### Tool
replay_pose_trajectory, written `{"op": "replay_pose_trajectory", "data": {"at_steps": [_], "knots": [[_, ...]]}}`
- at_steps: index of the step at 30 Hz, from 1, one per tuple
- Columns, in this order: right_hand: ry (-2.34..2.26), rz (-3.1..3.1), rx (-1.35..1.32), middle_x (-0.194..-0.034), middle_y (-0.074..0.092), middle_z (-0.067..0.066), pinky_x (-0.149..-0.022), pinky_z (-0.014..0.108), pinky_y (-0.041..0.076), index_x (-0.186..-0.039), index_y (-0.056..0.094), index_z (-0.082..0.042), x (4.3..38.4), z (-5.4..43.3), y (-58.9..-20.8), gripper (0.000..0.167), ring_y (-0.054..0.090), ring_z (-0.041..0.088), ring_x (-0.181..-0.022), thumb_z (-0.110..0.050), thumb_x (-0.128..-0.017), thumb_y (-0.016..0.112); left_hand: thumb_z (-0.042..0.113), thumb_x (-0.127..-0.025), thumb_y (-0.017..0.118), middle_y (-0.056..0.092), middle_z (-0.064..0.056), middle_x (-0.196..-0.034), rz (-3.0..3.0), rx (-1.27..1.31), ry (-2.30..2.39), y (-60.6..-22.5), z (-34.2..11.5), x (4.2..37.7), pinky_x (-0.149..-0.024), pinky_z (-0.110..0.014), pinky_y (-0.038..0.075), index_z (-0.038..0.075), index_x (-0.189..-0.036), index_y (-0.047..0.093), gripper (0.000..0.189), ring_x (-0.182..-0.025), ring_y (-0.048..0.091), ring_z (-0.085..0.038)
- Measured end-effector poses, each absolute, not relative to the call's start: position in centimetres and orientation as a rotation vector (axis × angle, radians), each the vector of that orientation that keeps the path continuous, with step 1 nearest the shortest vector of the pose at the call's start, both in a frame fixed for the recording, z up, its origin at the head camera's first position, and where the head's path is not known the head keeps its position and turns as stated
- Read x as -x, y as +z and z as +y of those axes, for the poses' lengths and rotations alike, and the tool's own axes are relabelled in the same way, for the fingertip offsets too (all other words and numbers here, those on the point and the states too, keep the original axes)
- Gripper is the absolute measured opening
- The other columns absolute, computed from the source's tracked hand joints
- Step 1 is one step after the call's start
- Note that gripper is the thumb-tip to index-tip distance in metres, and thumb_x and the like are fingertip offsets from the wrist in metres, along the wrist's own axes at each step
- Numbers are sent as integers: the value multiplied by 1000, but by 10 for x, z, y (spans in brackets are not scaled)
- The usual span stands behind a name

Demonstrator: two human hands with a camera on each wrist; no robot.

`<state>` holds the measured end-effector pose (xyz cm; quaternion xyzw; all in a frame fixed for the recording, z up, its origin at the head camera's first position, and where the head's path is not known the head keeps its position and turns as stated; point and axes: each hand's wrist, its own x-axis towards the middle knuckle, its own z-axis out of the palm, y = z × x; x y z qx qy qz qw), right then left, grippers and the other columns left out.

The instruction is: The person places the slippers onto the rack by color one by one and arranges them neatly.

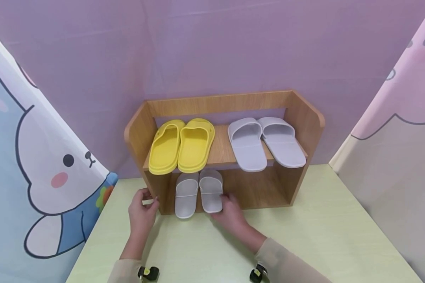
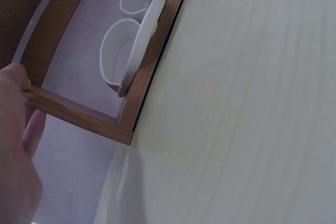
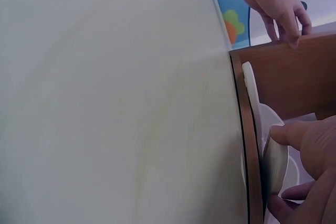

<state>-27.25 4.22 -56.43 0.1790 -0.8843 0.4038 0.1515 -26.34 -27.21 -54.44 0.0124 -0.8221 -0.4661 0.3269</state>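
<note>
A small wooden shoe rack [image 1: 216,103] stands on the table. My left hand [image 1: 143,212] pinches the front edge of its left side panel [image 2: 79,114] between thumb and fingers. On the lower shelf sit two grey-white slippers, a left one [image 1: 186,198] and a right one [image 1: 211,194], toes inward, their heels reaching the shelf's front edge. My right hand [image 1: 231,216] grips the right slipper [image 3: 276,163] by its heel end, thumb on one side and fingers on the other. The slippers' toe ends are partly hidden under the upper shelf.
A pair of yellow slippers [image 1: 196,147] rests on the upper shelf at left, a pair of light grey slippers [image 1: 249,151] at right. Behind the rack hangs a purple cloth [image 1: 219,51]. Cartoon-printed cloths [image 1: 49,157] flank the pale green table [image 1: 198,255].
</note>
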Motion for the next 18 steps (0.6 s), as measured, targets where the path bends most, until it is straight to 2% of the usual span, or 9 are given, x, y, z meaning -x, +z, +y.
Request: {"op": "replay_pose_trajectory", "data": {"at_steps": [4,10,18], "knots": [[1150,-2535,-494,-130,60,39,-101,59,61,-127,67,17,274,37,-567,72,65,48,-116,-10,-72,104,-6,-94,79,74,-12,-111,-2155,-27,-1213,-544,-272,264,-74,-8,58,2,-123,69,31,-99,68,-18],[1121,-2555,-468,-124,61,34,-100,57,60,-124,66,16,277,30,-569,76,64,44,-112,-11,-65,107,-6,-95,79,73,-13,-112,-2165,-34,-1216,-544,-272,264,-74,-6,56,2,-123,68,31,-101,70,-24],[1139,-2611,-448,-128,59,33,-104,58,58,-130,64,14,277,30,-569,82,62,46,-117,-13,-66,108,-6,-94,80,74,-13,-111,-2159,-40,-1223,-545,-273,265,-74,-7,58,2,-122,68,32,-100,69,-21]]}}
